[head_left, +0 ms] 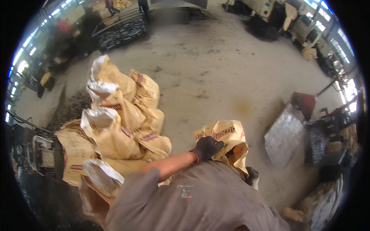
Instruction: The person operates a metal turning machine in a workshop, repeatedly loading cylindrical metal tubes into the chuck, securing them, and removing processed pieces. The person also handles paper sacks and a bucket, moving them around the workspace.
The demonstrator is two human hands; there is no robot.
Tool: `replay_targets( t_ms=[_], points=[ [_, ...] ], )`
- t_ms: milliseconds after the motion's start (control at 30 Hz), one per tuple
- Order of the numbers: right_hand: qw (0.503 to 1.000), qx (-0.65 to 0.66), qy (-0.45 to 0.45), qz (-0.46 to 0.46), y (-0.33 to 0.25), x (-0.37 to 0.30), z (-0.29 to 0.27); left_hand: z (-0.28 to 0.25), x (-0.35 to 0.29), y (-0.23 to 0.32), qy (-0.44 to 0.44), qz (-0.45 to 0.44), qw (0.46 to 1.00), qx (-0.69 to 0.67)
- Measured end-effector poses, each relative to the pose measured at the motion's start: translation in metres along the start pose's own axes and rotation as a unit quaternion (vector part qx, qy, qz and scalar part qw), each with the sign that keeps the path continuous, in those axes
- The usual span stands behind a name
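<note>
In front of me is a brown paper sack (220, 129) with dark red print, its mouth gaping toward me and its inside in shadow. My left hand (208, 148), in a dark glove, is closed on the near left part of the sack's rim. Lower down, on the sack's right side, my right hand (252, 177) shows in a dark glove with a pale patch. It is close against the sack, but its fingers are mostly hidden. My torso in a grey shirt covers the sack's lower part.
Several brown sacks with white linings (111, 134) stand grouped at my left. A dark metal bin (120, 34) of small pieces is far left. At right are a grey metal sheet (283, 134) and a dark container (325, 142). Machines line the far right; a person (111, 6) is far off.
</note>
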State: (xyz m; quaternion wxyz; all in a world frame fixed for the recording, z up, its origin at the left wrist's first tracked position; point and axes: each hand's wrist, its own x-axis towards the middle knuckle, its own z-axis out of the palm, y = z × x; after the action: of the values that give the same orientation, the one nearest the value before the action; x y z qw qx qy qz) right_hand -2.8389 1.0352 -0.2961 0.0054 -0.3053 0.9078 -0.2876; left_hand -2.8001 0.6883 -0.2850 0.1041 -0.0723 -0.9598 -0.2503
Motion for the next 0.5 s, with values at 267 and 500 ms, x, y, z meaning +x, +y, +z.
replay_targets(
  t_ms=[267, 500],
  points=[
    [0.991, 0.052, -0.1, -0.068, -0.032, 0.312, 0.096, -0.042, 0.078, -0.224, 0.081, -0.364, 0.905, -0.204],
    [0.926, 0.297, -0.18, 0.147, -0.069, 0.558, 0.263, -0.084, 0.111, -0.427, 0.1, -0.466, 0.867, -0.141]
  ],
)
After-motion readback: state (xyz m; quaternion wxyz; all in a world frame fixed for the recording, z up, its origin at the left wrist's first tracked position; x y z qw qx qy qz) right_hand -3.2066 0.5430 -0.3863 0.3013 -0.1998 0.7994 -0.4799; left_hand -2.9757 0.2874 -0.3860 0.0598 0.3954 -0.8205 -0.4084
